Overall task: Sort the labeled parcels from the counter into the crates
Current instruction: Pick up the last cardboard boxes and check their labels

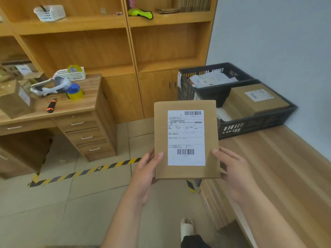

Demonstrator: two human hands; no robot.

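I hold a flat brown cardboard parcel (186,172) upright in front of me, its white shipping label with two barcodes facing me. My left hand (146,173) grips its lower left edge, thumb on the front. My right hand (232,173) grips the lower right edge the same way. Beyond it, two black slotted crates stand on the wooden counter at the right: the near crate (254,123) holds a labeled brown box (258,101) and other parcels, the far crate (211,69) holds white mailers.
A wooden desk (78,104) at the left carries more labeled boxes (14,99), tape rolls, a white basket, a scanner and a box cutter. Wooden shelving covers the back wall. Yellow-black tape marks the tiled floor. The counter (277,167) runs along my right.
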